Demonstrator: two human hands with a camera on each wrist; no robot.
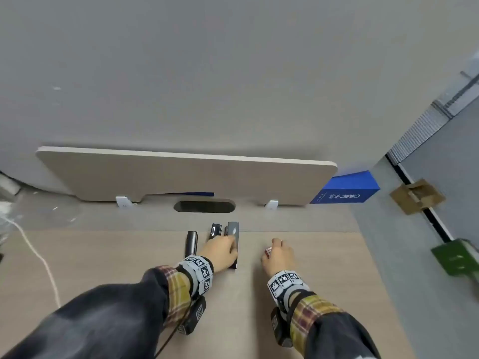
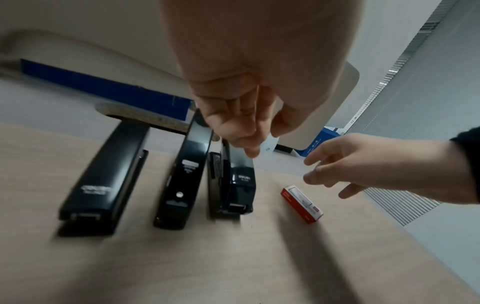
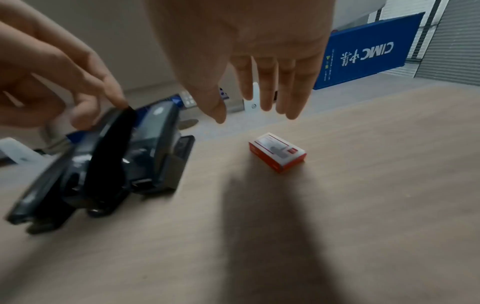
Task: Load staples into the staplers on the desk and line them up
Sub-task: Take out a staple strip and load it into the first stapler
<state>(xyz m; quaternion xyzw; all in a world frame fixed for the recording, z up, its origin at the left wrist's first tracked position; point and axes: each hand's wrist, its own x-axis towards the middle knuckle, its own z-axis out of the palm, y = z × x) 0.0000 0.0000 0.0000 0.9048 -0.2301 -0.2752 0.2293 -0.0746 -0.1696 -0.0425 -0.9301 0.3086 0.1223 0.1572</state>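
Three black staplers lie side by side on the desk: the left stapler (image 2: 103, 174), the middle stapler (image 2: 189, 170) and the right stapler (image 2: 241, 181). My left hand (image 2: 241, 131) hangs over the middle and right ones with loosely bent fingers. Its fingertips touch a stapler's raised top (image 3: 122, 111) and it holds nothing. In the head view this hand (image 1: 220, 252) covers much of the right stapler (image 1: 233, 229). A red staple box (image 3: 278, 152) lies shut on the desk to the right. My right hand (image 3: 259, 92) hovers just above the box with straight fingers.
A beige partition panel (image 1: 181, 174) stands along the desk's back, with an oval cable hole (image 1: 204, 206) in front of it. A blue box (image 1: 344, 190) sits behind at the right. A white cable (image 1: 39, 255) runs down the left. The desk's right edge (image 1: 375, 268) is close to my right hand.
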